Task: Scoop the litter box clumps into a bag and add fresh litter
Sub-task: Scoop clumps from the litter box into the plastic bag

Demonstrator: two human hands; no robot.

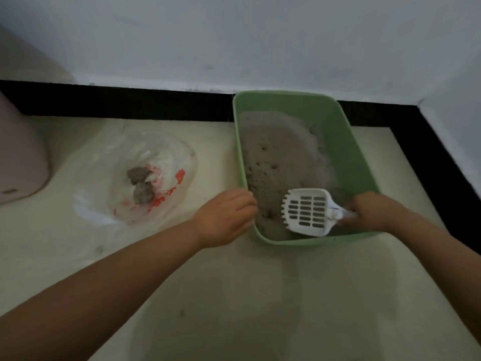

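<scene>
Left hand (226,217) curls its fingers over the near-left rim of the green litter box (346,142), gripping the edge. Right hand (369,211) clenched round the handle of the white slotted litter scoop (307,212); scoop head lies over the grey litter (276,155) at the box's near end, nothing visible in it. Litter is heaped toward the left side. Clear plastic bag (130,173) lies open on the floor (234,295) left of the box, two grey clumps (140,182) inside. Red print on bag, unreadable. Pink container (18,162) at far left, small label illegible.
</scene>
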